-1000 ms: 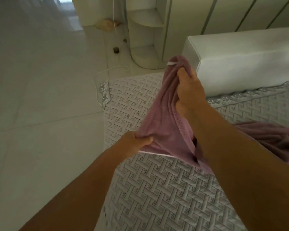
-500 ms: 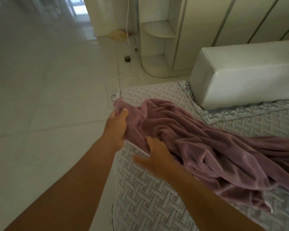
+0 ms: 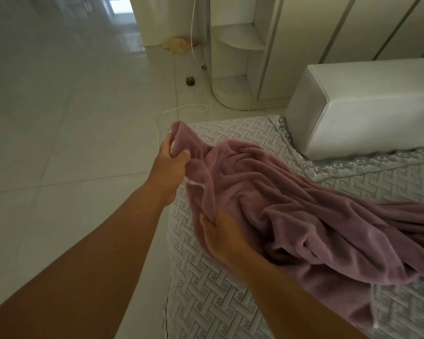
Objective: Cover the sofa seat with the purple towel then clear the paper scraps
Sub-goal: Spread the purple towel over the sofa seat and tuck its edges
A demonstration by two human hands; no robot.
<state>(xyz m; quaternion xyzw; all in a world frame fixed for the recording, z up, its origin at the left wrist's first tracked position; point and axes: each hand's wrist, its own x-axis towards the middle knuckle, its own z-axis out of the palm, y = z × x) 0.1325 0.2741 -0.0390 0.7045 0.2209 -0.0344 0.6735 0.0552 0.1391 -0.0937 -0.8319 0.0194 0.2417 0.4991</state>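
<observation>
the purple towel (image 3: pixel 316 209) lies bunched in thick folds across the sofa seat (image 3: pixel 206 285), trailing off to the right, with much of the grey woven-pattern cover still showing at the near end. it looks plush and limp, a pale hem visible along its near edge. the left hand (image 3: pixel 170 160) pinches a corner of it at the seat's far left corner, fingers curled round the cloth. the right hand (image 3: pixel 220 238) grips a fold at the near edge, thumb tucked into the fabric.

the risk from here: with so much slack heaped in the middle, a pull on only these two points would likely drag the heap rather than flatten it, leaving ridges or bare cover. too sharp a tug toward the seat's edge could slide the towel off onto the tiled floor (image 3: pixel 71 118). the white armrest (image 3: pixel 377 106) stands just beyond the towel. no paper scraps are visible here.
</observation>
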